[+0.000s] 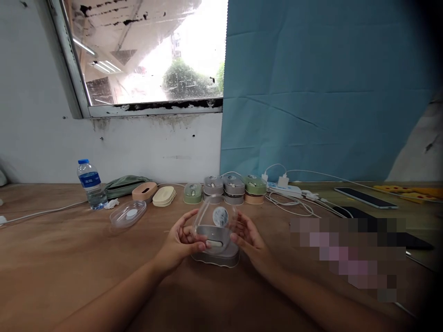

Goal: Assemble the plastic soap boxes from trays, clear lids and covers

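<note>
Between my hands is a clear plastic cover [207,216], tilted up, with a round printed sticker [220,216] on it. My left hand [182,237] grips its left side, fingers curled and thumb along the lower edge. The right side is held by my right hand [251,237], thumb in front and fingers behind. Directly under the cover stands a grey box [221,259] with a wavy pale lower edge. A small white oval piece [214,243] shows by my left thumb; whether it belongs to the cover or the box, I cannot tell.
Similar grey boxes [213,184], green boxes [255,184] and a peach one [144,190] line the wall. Cream pieces [164,197], another clear cover [128,214], a water bottle [92,184] and a green pouch [126,186] lie left. Cables, a power strip [285,188] and a phone [365,197] lie right.
</note>
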Demonstrator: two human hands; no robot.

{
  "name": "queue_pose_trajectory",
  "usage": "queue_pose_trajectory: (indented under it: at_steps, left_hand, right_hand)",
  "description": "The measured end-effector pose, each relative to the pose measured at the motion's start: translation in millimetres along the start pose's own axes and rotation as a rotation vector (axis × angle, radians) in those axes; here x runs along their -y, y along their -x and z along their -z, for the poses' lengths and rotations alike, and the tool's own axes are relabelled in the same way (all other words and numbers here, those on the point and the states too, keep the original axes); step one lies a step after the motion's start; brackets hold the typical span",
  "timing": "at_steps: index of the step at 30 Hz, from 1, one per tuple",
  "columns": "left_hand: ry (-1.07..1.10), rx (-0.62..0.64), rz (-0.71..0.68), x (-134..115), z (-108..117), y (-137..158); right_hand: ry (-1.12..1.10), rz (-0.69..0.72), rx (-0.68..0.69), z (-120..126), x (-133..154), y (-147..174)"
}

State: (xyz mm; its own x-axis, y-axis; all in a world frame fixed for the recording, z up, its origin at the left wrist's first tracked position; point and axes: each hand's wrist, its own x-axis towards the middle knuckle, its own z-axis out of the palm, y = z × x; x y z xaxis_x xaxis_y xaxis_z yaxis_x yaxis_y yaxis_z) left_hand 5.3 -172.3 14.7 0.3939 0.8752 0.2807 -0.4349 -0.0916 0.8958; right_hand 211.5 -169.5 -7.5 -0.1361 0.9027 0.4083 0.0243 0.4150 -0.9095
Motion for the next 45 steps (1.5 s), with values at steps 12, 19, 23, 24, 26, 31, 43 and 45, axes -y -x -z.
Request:
queue_pose_trajectory:
  at_steps: [12,19,23,24,26,31,43,45]
  left_hand:
    - [-0.767,0.269,-0.267,11,-13,15]
    - [-0.722,0.097,-0.363,0,1,6]
    - [-0.52,-0.167,-0.276,6,31,-9]
    - [-0.47,-0.193,-0.212,9,38,-13]
    - [-0.403,-0.229,-0.054,16,49,-19]
    - [-0.406,-0.179,0.205,20,49,-18]
    - [-0.43,-0.035,0.288,12,44,-16]
    - [-0.439,-0.016,0.293,11,47,-17]
  right_hand:
    - [0.285,0.154,0.225,-12,21,24]
    - [0.421,0.185,0.09,8,9,7]
    - [0.547,0.139,0.092,21,3,-7]
    - [0.561,0.122,0.092,22,1,-9]
    - [0.559,0.102,0.104,22,-3,-12]
    - [0.555,0.139,0.248,14,-5,-8]
    - [0.69,0.193,0.461,14,6,0]
    - [0.697,0.192,0.467,14,8,0]
